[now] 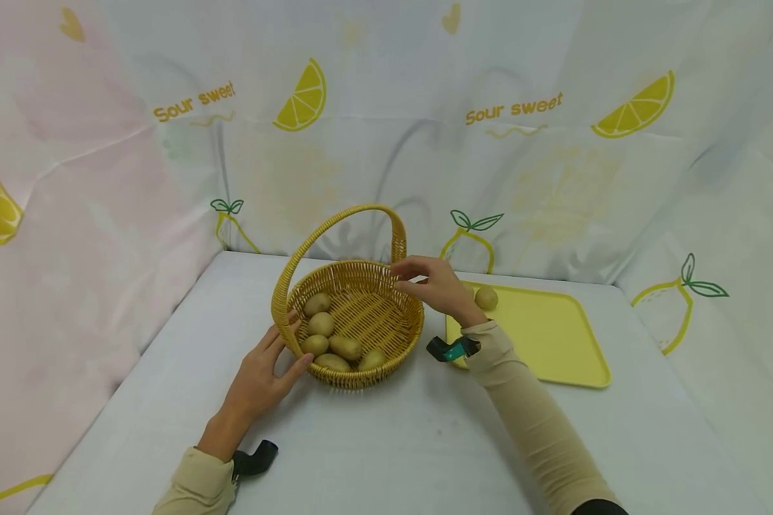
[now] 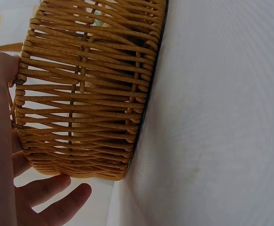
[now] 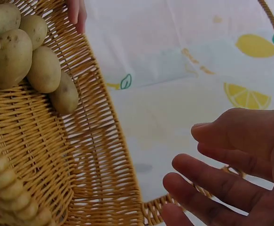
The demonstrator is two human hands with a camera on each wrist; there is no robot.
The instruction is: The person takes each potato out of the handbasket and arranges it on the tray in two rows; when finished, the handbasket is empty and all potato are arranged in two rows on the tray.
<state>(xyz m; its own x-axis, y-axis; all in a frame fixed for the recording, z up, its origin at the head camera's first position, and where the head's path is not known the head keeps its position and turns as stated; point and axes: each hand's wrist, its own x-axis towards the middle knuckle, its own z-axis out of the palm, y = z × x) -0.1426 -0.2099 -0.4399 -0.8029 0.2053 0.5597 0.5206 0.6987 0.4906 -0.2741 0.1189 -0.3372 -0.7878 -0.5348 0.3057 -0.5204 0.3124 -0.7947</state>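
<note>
A woven basket with a tall arched handle stands on the table and holds several potatoes, gathered toward its left and front. My left hand rests against the basket's left side, thumb by the front rim and fingers spread along the wall. Over the right rim, close to the handle's far base, hovers my right hand. Its fingers are loosely bent with nothing between them, and the right wrist view shows them apart from the potatoes.
A yellow tray lies right of the basket. On its far left part sits a potato, with another partly hidden behind my right hand. Patterned cloth hangs behind and beside the white table.
</note>
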